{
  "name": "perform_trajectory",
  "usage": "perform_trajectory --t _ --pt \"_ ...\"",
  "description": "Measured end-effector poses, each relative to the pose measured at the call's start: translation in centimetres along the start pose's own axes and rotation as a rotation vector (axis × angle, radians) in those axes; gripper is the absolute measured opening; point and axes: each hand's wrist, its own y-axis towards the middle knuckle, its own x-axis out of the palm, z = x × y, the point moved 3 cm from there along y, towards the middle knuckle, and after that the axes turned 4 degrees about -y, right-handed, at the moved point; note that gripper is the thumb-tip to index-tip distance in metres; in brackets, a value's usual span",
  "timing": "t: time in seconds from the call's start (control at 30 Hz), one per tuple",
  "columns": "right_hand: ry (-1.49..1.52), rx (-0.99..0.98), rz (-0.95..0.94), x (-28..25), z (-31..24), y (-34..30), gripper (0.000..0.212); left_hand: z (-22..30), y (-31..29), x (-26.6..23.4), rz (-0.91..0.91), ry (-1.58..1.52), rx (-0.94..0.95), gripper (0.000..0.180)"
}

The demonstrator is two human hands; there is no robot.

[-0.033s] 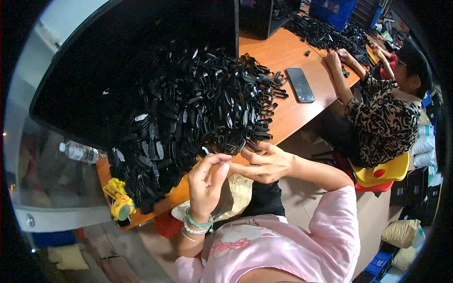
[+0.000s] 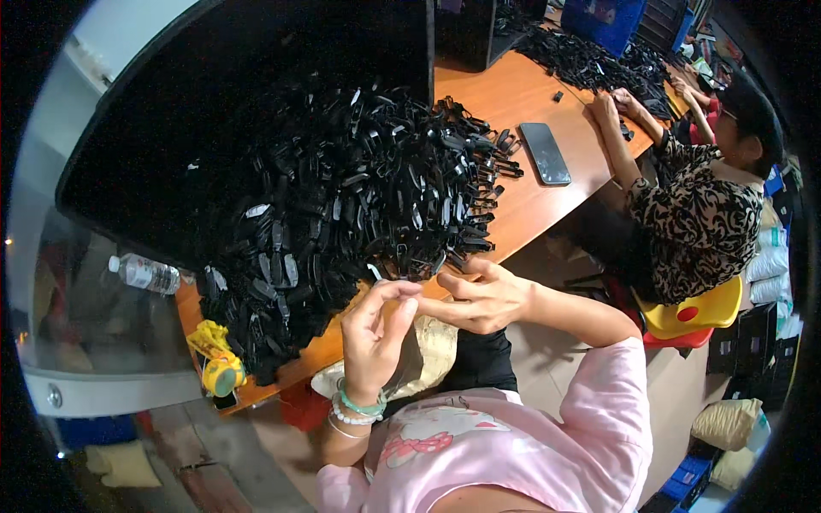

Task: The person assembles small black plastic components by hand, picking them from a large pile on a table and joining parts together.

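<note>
My left hand (image 2: 369,333), with bead bracelets at its wrist, is raised at the front edge of the table, thumb and fingers drawn together. From the right, my right hand (image 2: 489,299) meets it, fingers bent, one fingertip against the left fingertips. Whatever is pinched between them is too small or too hidden to make out. Just beyond both hands spreads a big heap of small black plastic clip-like parts (image 2: 342,197), some with shiny faces. A few of these lie right by my right fingertips.
A phone (image 2: 545,154) lies on the wooden table (image 2: 513,214). Left of the heap are a plastic bottle (image 2: 145,274) and a yellow toy-like object (image 2: 218,363). A large black bin (image 2: 154,145) stands behind. A co-worker (image 2: 693,205) sits at the right, beside another black heap (image 2: 590,61).
</note>
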Motion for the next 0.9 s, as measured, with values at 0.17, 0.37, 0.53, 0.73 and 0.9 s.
perform_trajectory --t 0.17,0.37,0.53,0.73,0.9 --pt "0.102 0.054 0.046 -0.5 -0.8 0.3 0.051 0.7 -1.5 -0.1 -0.024 -0.074 -0.029 0.014" --pt "0.239 0.057 -0.011 -0.5 -1.2 1.0 0.060 1.5 -2.0 -0.7 -0.090 -0.082 0.044 0.014" --pt "0.355 0.089 -0.046 0.1 -1.6 1.0 0.064 2.3 -1.8 -0.4 -0.069 0.179 0.179 0.014" --pt "0.335 -0.034 -0.018 0.6 -2.8 0.8 0.016 0.2 -3.1 1.1 -0.067 0.662 0.428 0.022" --pt "1.019 0.364 -0.048 1.0 -6.5 0.5 0.014 -3.4 -6.2 0.0 0.052 0.519 0.470 0.022"
